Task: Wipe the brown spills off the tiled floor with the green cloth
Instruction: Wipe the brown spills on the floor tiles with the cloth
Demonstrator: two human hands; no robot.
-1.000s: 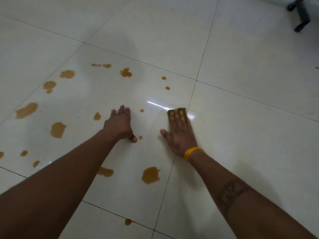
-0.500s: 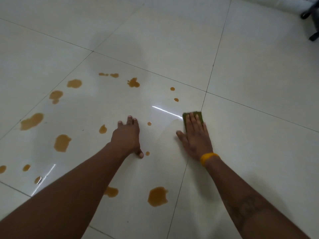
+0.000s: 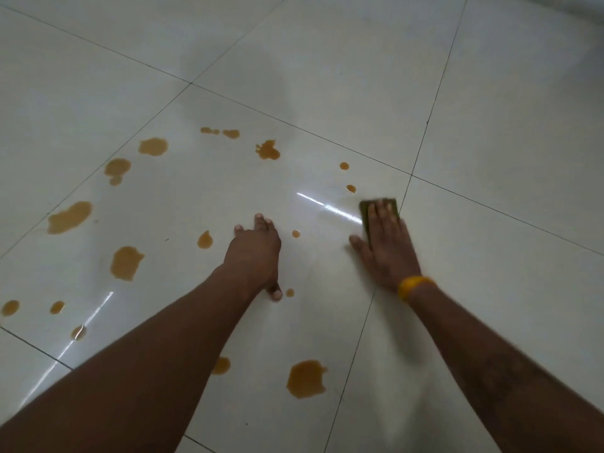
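My right hand (image 3: 385, 246) lies flat on the green cloth (image 3: 364, 209), pressing it to the white tiled floor (image 3: 327, 76) beside a grout line. Only the cloth's far edge and left side show past my fingers. Two small brown drops (image 3: 350, 188) sit just beyond the cloth. My left hand (image 3: 256, 253) is planted on the floor, fingers spread, holding nothing. Several brown spills lie around it: a large one (image 3: 305, 378) near me, one (image 3: 125, 262) to the left, a long one (image 3: 69, 217) far left, and a splat (image 3: 268, 150) farther out.
A yellow band (image 3: 413, 286) circles my right wrist. Small drops (image 3: 296, 233) lie between my hands. Bright light streaks reflect off the wet tile next to the cloth. Tiles to the right and far side show no stains.
My right hand has pushed the cloth slightly away from me and to the right along the grout line. The view has tilted down; the dark object at top right has left the frame.
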